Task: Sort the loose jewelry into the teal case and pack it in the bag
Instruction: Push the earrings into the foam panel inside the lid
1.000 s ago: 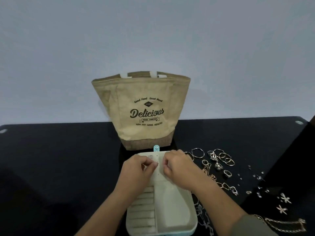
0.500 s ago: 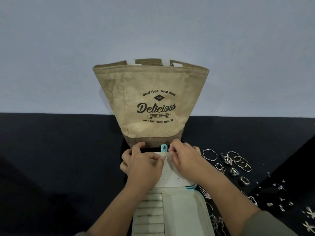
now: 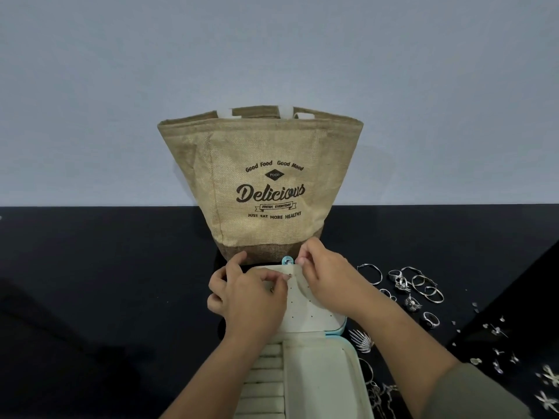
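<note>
The teal case (image 3: pixel 341 328) lies open in front of me, cream inside, with ring rolls (image 3: pixel 266 376) on the left. Its perforated earring panel (image 3: pixel 305 316) reaches toward the burlap bag (image 3: pixel 260 182), which stands open behind it. My left hand (image 3: pixel 251 297) pinches a tiny stud earring (image 3: pixel 289 276) at the panel's top edge. My right hand (image 3: pixel 326 276) pinches that same top edge beside the teal snap tab (image 3: pixel 287 261), and the panel bends up there. Loose rings and hoops (image 3: pixel 420 282) lie to the right on the black table.
Small studs and flower-shaped pieces (image 3: pixel 496 331) are scattered at the far right. A fan-shaped piece (image 3: pixel 361 340) and chains (image 3: pixel 378 391) lie against the case's right side. The black table (image 3: pixel 106 282) meets a pale wall behind the bag.
Both hands have moved up the earring panel to its top edge near the snap tab. The view has tilted up, so the bag looks larger and nearer.
</note>
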`<state>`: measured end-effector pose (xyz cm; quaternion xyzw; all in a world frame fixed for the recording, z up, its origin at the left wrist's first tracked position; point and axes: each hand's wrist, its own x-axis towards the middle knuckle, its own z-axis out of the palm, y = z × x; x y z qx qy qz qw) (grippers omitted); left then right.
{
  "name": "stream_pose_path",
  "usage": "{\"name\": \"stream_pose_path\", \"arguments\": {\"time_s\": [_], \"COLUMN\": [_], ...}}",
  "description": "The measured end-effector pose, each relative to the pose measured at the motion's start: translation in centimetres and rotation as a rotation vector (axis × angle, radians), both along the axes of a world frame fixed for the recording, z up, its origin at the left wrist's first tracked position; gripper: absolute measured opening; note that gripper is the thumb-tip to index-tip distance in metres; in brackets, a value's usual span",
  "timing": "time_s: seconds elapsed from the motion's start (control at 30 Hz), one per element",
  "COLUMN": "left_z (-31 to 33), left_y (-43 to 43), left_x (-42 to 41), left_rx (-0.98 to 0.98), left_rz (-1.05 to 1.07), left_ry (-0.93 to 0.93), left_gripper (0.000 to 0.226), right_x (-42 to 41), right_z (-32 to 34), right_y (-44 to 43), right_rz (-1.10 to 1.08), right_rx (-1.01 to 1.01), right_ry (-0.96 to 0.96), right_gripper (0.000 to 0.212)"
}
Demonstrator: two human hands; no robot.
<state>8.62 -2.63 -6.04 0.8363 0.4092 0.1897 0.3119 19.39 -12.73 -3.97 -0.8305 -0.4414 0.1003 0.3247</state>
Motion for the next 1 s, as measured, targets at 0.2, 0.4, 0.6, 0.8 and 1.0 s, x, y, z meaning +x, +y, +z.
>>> {"name": "stream_pose_path", "arguments": {"time_s": [0.2,0.4,0.6,0.8,1.0], "left_z": [0.3,0.6,0.6,0.3,0.0], "left_y": [-1.2,-1.9,-2.3,-2.6,-1.4], "left_x": [0.1,0.3,0.4,0.7,0.6], "left_rx": [-0.036,-0.079,-0.094,-0.026,-0.008], "left_rz": [0.058,0.084,0.097,0.169,0.082], "left_ry": [-0.034,-0.027,-0.024,-0.013,-0.096], "left_gripper": [0.013,0.012,0.020,0.020,0.031], "right_x": [-0.3,-0.5,-0.5,-0.7,-0.6], "right_z": [0.4,0.6,0.9,1.2,1.4], "right_y": [-0.5,-1.0,-1.3,-1.2,-1.3], "right_rz": [-0.010,-0.004,0.002,0.005,0.011], "right_rx": [0.037,0.049,0.060,0.083,0.088], "right_ry": [0.023,0.004,-0.020,-0.024,-0.019], "right_gripper": [0.010,0.008,0.008,0.008,0.007]}}
